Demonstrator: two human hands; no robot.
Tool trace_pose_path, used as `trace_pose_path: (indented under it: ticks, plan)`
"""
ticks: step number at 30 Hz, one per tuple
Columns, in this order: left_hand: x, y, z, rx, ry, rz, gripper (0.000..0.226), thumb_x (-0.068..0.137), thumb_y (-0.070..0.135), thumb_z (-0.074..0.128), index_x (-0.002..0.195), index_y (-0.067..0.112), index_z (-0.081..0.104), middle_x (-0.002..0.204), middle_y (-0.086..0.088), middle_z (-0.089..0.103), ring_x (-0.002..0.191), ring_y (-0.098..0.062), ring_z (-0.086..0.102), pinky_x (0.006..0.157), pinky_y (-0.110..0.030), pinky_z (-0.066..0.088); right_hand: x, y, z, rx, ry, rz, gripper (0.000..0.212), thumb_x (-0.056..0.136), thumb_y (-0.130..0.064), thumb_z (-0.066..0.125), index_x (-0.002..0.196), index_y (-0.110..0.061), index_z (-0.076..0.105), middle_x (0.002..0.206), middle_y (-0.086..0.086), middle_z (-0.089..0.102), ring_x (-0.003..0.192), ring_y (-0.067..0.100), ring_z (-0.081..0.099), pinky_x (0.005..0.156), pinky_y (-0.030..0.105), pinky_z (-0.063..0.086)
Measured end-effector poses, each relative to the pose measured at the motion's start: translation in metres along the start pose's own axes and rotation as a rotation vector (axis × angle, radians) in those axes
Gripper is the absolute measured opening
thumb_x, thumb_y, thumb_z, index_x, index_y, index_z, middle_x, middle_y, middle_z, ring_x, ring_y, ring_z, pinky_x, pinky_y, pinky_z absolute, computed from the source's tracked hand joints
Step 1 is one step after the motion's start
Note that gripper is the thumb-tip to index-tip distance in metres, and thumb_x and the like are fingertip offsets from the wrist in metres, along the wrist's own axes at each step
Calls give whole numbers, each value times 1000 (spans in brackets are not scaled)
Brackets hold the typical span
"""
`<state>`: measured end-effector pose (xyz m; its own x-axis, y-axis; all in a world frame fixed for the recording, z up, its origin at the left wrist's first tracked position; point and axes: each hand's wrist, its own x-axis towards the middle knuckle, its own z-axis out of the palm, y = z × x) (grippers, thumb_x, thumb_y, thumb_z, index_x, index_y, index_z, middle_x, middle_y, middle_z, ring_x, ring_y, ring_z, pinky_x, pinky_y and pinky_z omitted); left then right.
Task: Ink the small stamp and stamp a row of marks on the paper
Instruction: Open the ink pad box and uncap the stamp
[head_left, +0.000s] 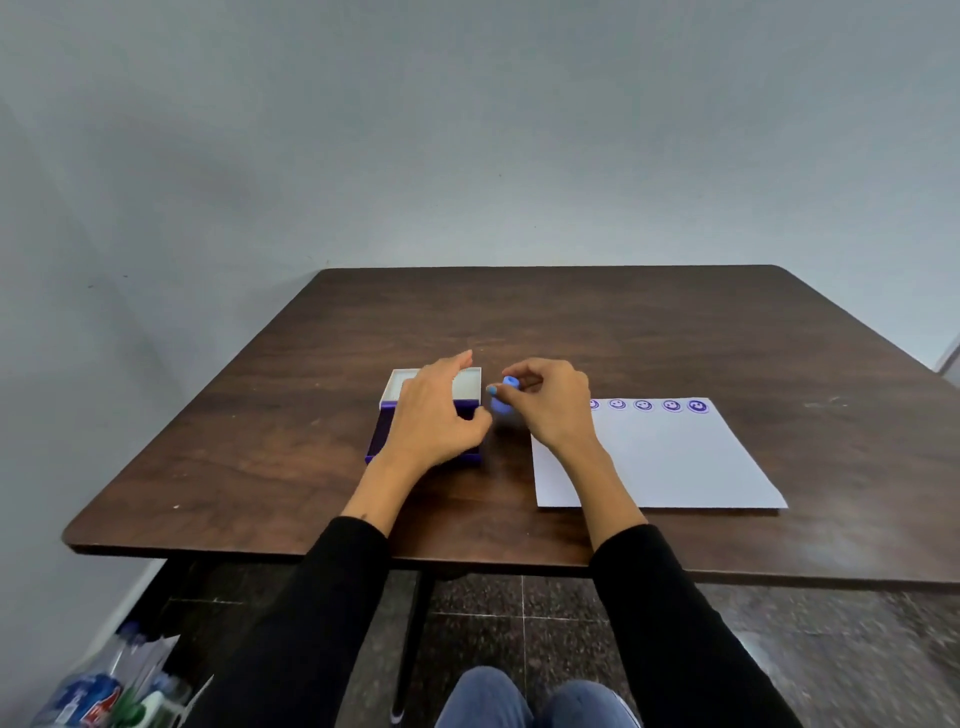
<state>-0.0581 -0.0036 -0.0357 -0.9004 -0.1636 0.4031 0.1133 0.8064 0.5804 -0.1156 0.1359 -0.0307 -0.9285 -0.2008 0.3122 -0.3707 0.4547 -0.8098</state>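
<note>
Brown table (571, 322), unlettered stamp marks (670, 405)

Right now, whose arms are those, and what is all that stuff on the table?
The camera sits on a person's head, so you look down at their own two arms in black sleeves. There is no machine here, just bare hands. On the brown table lies an open purple ink pad box with its white lid flipped back. The left hand rests over that box. The right hand pinches a small blue stamp between the box and a white sheet of paper. Along the paper's far edge runs a row of round purple smiley marks; five show, and the hand may hide more.
</note>
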Motion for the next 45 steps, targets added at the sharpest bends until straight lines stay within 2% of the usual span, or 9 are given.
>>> trace_pose_path:
  ticks: [2,7,11,15,21,27,32,38,45]
  plan:
    - [10,5,3,27,-60,35,71,64,37,62,131,17,48,131,-5,55,122,-22,46,101,-36,34,5,-1,1,75,51,9,23,76,-21,75,96,-10,73,92,8,75,81,13,66,80,27,55]
    - [27,7,12,116,55,106,33,74,43,65,101,25,67,96,2,71,92,-19,60,83,-36,43,12,-4,11,194,181,49,23,77,-24,75,95,-11,73,90,7,76,75,6,62,70,8,43]
    - [29,3,19,33,186,35,19,76,34,67,90,21,66,90,2,70,85,-18,59,80,-33,39,16,-9,22,185,163,62,22,76,-25,75,94,-11,73,88,5,75,75,7,62,72,18,47]
    - [25,1,16,-25,264,-12,23,74,39,67,91,23,68,88,3,71,84,-12,58,79,-30,40,18,-10,28,226,167,81,22,75,-27,76,91,-13,72,84,2,74,76,8,65,75,21,52]
    - [19,5,10,-9,268,-31,30,71,45,67,86,20,73,82,0,74,80,-17,63,81,-46,49,15,-9,28,340,209,128,22,70,-35,79,84,-21,67,67,-20,60,66,-3,61,67,15,52]
    - [21,4,11,41,257,-42,30,76,38,71,95,16,73,92,-8,73,90,-25,63,84,-50,47,14,-10,27,402,199,157,24,67,-29,83,83,-18,68,73,-9,66,68,2,64,56,1,46]
    - [22,0,12,71,237,-6,28,73,35,74,96,18,73,96,-7,73,98,-25,60,87,-51,43,14,-9,25,356,188,179,21,68,-26,82,81,-20,68,70,-11,64,65,0,62,58,8,47]
    - [24,-5,13,122,223,-8,28,72,37,74,96,23,73,109,1,68,109,-18,53,87,-33,26,14,-9,24,321,170,171,21,68,-25,82,84,-15,72,68,-9,65,65,3,64,67,18,54]
    - [24,-6,14,165,168,-28,26,73,39,72,96,27,72,129,5,56,121,-17,42,92,-32,16,11,-7,20,314,148,153,18,68,-18,79,86,-16,74,75,-1,74,70,7,68,74,27,57]
